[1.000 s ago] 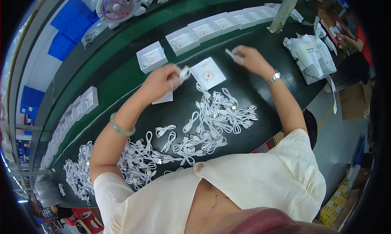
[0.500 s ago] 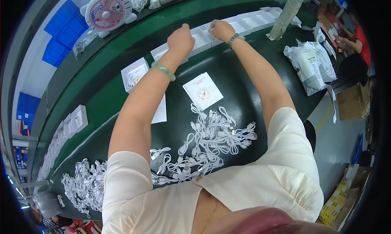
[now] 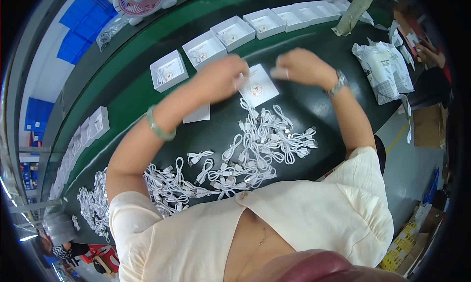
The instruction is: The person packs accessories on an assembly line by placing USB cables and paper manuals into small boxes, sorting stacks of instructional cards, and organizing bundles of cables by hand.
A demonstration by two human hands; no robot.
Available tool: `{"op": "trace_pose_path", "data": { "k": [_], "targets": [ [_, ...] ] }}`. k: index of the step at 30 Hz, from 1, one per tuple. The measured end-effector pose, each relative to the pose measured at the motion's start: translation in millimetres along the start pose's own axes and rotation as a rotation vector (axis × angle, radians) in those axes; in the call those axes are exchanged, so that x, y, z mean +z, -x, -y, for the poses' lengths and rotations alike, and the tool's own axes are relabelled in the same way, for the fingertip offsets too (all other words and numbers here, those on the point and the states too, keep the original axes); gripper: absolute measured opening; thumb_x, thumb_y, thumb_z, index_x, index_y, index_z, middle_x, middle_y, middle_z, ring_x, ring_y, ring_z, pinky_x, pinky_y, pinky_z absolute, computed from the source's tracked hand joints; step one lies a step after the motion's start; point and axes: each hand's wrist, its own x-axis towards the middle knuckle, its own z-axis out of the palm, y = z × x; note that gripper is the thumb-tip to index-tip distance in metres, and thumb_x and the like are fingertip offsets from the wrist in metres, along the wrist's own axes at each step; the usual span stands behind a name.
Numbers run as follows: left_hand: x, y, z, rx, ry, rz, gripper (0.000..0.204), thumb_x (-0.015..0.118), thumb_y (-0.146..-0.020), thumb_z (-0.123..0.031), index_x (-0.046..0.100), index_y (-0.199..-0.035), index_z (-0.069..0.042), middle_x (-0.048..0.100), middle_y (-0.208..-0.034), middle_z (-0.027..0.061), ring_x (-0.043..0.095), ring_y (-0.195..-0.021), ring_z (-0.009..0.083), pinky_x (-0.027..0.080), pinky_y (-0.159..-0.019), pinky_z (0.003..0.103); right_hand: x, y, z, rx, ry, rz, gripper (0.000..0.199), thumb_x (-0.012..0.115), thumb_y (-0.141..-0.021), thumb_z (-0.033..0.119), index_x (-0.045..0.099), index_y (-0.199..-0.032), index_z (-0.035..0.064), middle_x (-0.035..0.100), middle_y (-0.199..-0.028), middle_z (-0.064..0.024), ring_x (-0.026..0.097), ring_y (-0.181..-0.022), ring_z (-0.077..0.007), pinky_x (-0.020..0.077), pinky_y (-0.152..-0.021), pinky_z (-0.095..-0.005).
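My left hand [image 3: 221, 78], blurred by motion, reaches to the left edge of a white square booklet [image 3: 259, 89] with a printed round emblem; whether its fingers grip anything cannot be made out. To the right of the booklet is my right hand [image 3: 306, 68], thumb and fingers apart and no object seen between them. Beyond both hands stands a row of open white boxes [image 3: 233, 33]. The nearest-left box [image 3: 169, 71] shows a white cable and a printed card inside. Under my left forearm, another white sheet or booklet [image 3: 198, 114] is partly hidden.
Coiled white cables [image 3: 255, 149] lie heaped before me, with more at the left. Another row of white boxes [image 3: 93, 125] runs along the far left. A pink-and-white fan [image 3: 141, 0], a taped post [image 3: 355, 17] and a plastic bag [image 3: 385, 73] surround the table. A co-worker's arm [image 3: 431, 56] shows at right.
Both hands have drawn back from the box row to either side of the booklet. The boxes that were pressed together at left now stand apart and angled. The view has shifted slightly.
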Motion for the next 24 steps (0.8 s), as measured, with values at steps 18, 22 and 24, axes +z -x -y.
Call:
{"op": "trace_pose_path", "data": {
  "k": [18, 22, 24],
  "targets": [
    [3, 50, -62, -0.239, 0.422, 0.179, 0.022, 0.059, -0.078, -0.007, 0.059, -0.099, 0.0, 0.057, -0.077, 0.0098, 0.056, -0.071, 0.022, 0.046, -0.067, 0.033, 34, 83, 32, 0.148, -0.196, -0.113, 0.016, 0.062, -0.08, 0.021, 0.057, -0.078, 0.0061, 0.06, -0.078, -0.0079, 0.061, -0.077, -0.0253, 0.0472, -0.067, -0.0346],
    [-1, 33, -40, -0.259, 0.525, -0.013, 0.028, 0.057, -0.08, -0.004, 0.058, -0.107, 0.0, 0.052, -0.074, 0.0027, 0.05, -0.066, 0.0113, 0.043, -0.063, 0.025, 45, 80, 33, 0.046, -0.111, -0.003, 0.021, 0.066, -0.079, 0.024, 0.058, -0.079, 0.0048, 0.061, -0.079, -0.0087, 0.062, -0.075, -0.026, 0.0482, -0.067, -0.0356],
    [-5, 21, -26, -0.391, 0.65, -0.054, 0.029, 0.057, -0.081, -0.005, 0.057, -0.109, -0.002, 0.052, -0.073, 0.0004, 0.049, -0.066, 0.0087, 0.042, -0.063, 0.023, 35, 74, 17, 0.096, -0.292, 0.159, 0.019, 0.066, -0.079, 0.021, 0.058, -0.081, 0.0041, 0.062, -0.078, -0.0096, 0.063, -0.071, -0.0231, 0.0486, -0.065, -0.0336]
  ]
}}
